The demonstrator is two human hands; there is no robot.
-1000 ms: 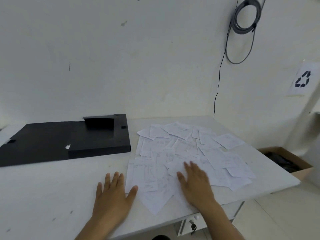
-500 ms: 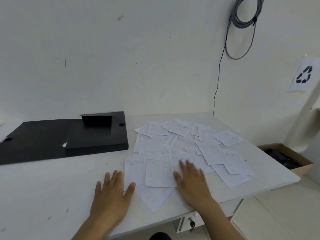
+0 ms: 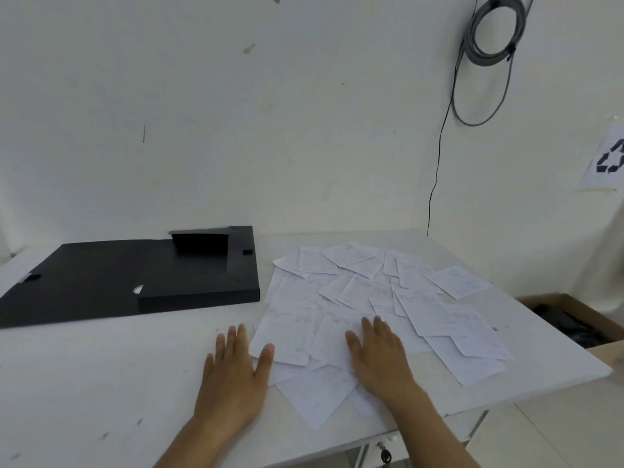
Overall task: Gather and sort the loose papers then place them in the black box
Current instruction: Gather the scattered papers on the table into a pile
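Observation:
Several loose white papers (image 3: 435,312) lie scattered and overlapping on the right half of the white table (image 3: 101,373). The black box (image 3: 189,282) sits open at the back left, its lid folded out flat to the left. My left hand (image 3: 233,373) rests flat on the table at the left edge of the pile, thumb touching a sheet. Flat on top of the near sheets, my right hand (image 3: 378,356) has its fingers spread. Neither hand grips anything.
The table's right edge and near right corner drop off to the floor. An open cardboard carton (image 3: 580,319) stands on the floor at the right. A coiled cable (image 3: 493,32) hangs on the wall, with a recycling sign (image 3: 611,160) to its right.
My right hand has slid the near sheets leftward, bunching them toward my left hand. Both hands stay flat on the surface. The view has shifted slightly.

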